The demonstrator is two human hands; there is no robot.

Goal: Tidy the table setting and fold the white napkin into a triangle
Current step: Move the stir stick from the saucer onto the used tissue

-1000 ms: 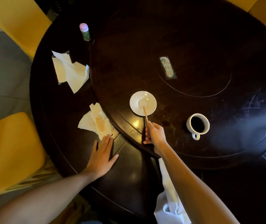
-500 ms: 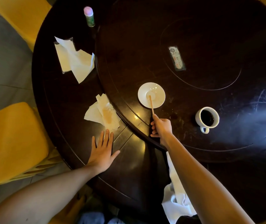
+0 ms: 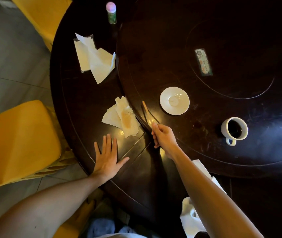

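- One round dark wooden table (image 3: 85,107) with one raised dark turntable (image 3: 239,152) on top; scratched and glossy, with a small wet stain between saucer and cup.
- Two hands in view: left hand (image 3: 107,156) flat on the table's outer ring, fingers spread, gripping nothing; right hand (image 3: 164,137) closed around one thin wooden stick (image 3: 145,108), its far tip pointing up-left, clear of the saucer, over the turntable's edge.
- One small round white saucer (image 3: 174,100) on the turntable, just right of the stick's tip; nothing on it.
- One white mug of dark coffee (image 3: 234,130), handle toward the viewer, well right of the saucer.
- One white cloth napkin (image 3: 192,219) hanging off the near table edge, partly hidden under the right forearm; not folded into a triangle.
- Two lots of paper tissue: one crumpled, brown-stained tissue (image 3: 122,116) just beyond the left fingertips; one clean unfolded tissue pile (image 3: 94,57) farther back.
- One small green bottle with a pink cap (image 3: 111,13) at the far rim.
- One green printed card (image 3: 203,62) flat on the turntable.
- Two yellow-covered chairs (image 3: 16,140) at the left.
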